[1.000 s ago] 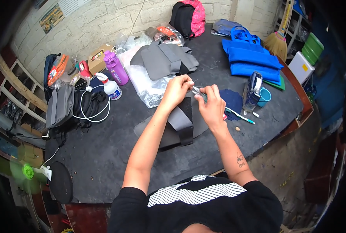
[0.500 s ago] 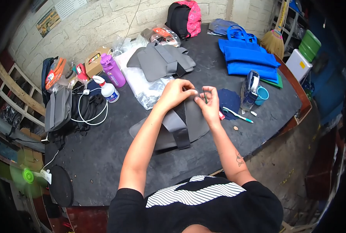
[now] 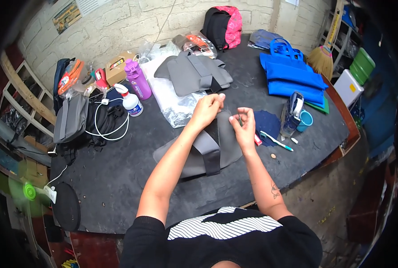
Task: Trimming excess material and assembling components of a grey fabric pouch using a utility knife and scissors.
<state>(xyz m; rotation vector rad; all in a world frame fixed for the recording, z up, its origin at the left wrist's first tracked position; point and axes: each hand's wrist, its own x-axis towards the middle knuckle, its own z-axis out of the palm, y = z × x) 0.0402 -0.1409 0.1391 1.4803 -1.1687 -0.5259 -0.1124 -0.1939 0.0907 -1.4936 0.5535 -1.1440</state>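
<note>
Grey panel (image 3: 229, 143) has bare table (image 3: 114, 172) beyond its left edge.

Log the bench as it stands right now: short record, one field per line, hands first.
Left hand: fingertips together near the far edge of the gray fabric piece; anything pinched is too small to tell
Right hand: holds a small dark tool, mostly hidden by fingers
Workpiece: lies on the black table, gray strap across it
Left side: spray bottle, purple bottle
Right side: toothbrush, teal cup, blue tote bag
</note>
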